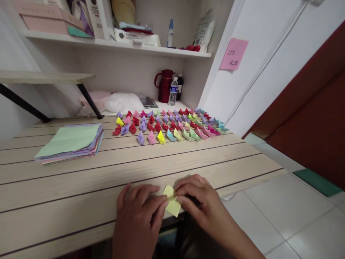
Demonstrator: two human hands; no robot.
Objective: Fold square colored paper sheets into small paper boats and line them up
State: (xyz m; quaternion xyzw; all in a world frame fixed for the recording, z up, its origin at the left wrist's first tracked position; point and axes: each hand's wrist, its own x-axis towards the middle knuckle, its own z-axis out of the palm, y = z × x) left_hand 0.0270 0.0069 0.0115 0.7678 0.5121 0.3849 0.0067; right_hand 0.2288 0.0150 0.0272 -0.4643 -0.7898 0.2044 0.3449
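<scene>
A small piece of folded yellow paper [173,207] is held at the table's front edge, with a crease across its middle and one corner pointing away from me. My left hand [141,208] pinches its left side between thumb and index finger. On the right side, my right hand [198,198] grips the paper with thumb and fingertips. Rows of small folded paper boats [167,126] in many colours stand farther back on the table. To the left lies a stack of coloured paper sheets [71,140], a pale green one on top.
The slatted wooden table [113,169] ends close to my body. Against the wall stand a dark red jug [165,86], a water bottle [173,91] and a white plastic bag [124,103]. A small raised stand [45,77] is at the left, below a loaded shelf [107,44].
</scene>
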